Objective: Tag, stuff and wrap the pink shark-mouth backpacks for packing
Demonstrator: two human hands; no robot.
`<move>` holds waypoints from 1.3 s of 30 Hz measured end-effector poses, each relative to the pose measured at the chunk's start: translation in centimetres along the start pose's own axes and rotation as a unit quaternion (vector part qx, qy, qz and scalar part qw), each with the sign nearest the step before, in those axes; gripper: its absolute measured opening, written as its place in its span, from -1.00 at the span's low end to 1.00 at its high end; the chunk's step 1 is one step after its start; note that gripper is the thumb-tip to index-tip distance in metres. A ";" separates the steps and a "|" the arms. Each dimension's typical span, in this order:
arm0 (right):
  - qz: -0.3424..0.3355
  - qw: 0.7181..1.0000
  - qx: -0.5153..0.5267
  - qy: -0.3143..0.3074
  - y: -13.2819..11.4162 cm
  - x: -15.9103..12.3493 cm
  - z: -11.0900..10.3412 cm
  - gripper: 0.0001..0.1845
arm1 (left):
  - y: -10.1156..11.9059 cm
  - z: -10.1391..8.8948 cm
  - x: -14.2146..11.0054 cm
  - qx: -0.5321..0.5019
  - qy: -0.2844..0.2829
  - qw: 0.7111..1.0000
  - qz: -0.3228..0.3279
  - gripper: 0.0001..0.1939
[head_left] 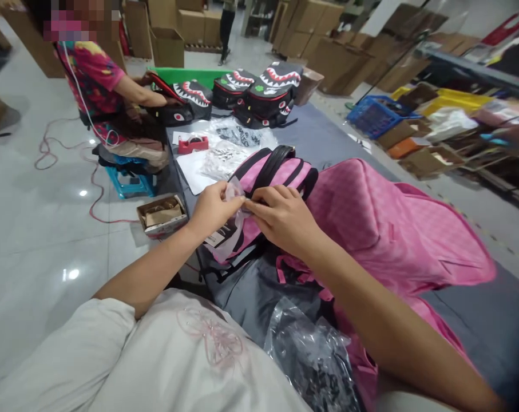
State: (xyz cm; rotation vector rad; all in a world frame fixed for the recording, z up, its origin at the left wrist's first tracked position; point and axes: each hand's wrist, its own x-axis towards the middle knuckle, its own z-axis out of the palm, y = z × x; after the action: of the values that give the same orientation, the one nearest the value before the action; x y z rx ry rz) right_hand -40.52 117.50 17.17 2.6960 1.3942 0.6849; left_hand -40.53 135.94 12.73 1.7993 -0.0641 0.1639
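My left hand (pixel 214 212) and my right hand (pixel 287 220) meet over a pink-and-black backpack (pixel 280 171) lying on the grey-covered table. Between my closed fingertips is the top of a small transparent plastic bag (pixel 229 243). Inside or behind that plastic is something dark with a pale label, partly hidden. Both hands pinch, thumbs toward each other, at the bag's upper edge. Right beside the backpack lies a larger pink quilted bag (pixel 349 200) with its flap spread to the right.
Crumpled transparent plastic (pixel 310 355) lies near my body. Past the backpack are a red tape dispenser (pixel 193 144) and more plastic packaging (pixel 229 157). A co-worker (pixel 100 86) sits at the far left, handling a black shark-mouth backpack (pixel 193 97). A small carton (pixel 161 214) stands beside the table's left edge.
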 end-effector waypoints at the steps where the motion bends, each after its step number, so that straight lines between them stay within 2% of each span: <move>1: -0.003 1.000 0.004 0.004 0.1 0.0 0.0 -0.75 | 0.1 0.0 -0.1 0.011 0.005 1.000 0.002 -0.83; 8: -0.008 0.999 0.032 -0.008 0.7 0.1 0.0 -0.74 | 1.9 0.2 -1.7 0.124 0.056 0.990 0.025 -0.89; 10: -0.005 0.999 0.040 -0.002 0.8 0.3 0.1 -0.71 | 2.5 0.6 -2.3 0.188 0.076 0.978 0.051 -0.87; 13: 0.020 0.997 0.075 0.010 1.0 0.6 0.4 -0.64 | 3.1 1.2 -2.9 0.303 0.097 0.944 0.093 -0.85; 16: 0.034 0.993 0.111 0.038 1.3 0.6 0.7 -0.73 | 3.3 1.5 -3.2 0.370 0.097 0.917 0.113 -0.85; 19: 0.030 0.987 0.129 0.093 1.4 0.5 0.9 -0.87 | 3.4 1.4 -3.3 0.397 0.095 0.904 0.131 -0.85; 23: 0.017 0.982 0.143 0.120 1.3 0.5 0.7 -0.80 | 3.7 1.5 -3.5 0.431 0.081 0.884 0.161 -0.84; 29: -0.056 0.986 0.092 0.129 1.3 0.4 0.6 -0.81 | 4.6 2.5 -5.1 0.472 0.074 0.858 0.188 -0.81; 31: -0.066 0.984 0.085 0.140 1.4 0.2 0.6 -0.79 | 4.9 2.3 -6.3 0.452 0.060 0.868 0.199 -0.85; 33: -0.073 0.983 0.083 0.149 1.5 -0.1 0.6 -0.77 | 4.9 1.4 -7.2 0.374 0.032 0.900 0.220 -0.85; 35: -0.074 0.982 0.080 0.155 1.6 -0.3 0.6 -0.77 | 4.7 -0.1 -7.2 0.258 0.036 0.938 0.228 -0.81; 37: -0.073 0.982 0.075 0.158 1.7 -0.4 0.6 -0.78 | 4.2 -1.8 -5.8 0.140 0.073 0.972 0.173 -0.80; 38: -0.075 0.982 0.071 0.160 1.7 -0.4 0.7 -0.78 | 3.9 -2.4 -4.7 0.084 0.077 0.987 0.116 -0.80; 39: -0.079 0.981 0.068 0.162 1.7 -0.3 0.7 -0.78 | 3.6 -2.9 -3.4 0.029 0.058 0.997 0.046 -0.80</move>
State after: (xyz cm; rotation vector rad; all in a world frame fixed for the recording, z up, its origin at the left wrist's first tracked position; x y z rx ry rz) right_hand -39.07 116.32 16.78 2.6193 1.7634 1.0910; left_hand -44.62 137.73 16.30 1.8425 -0.0592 0.3389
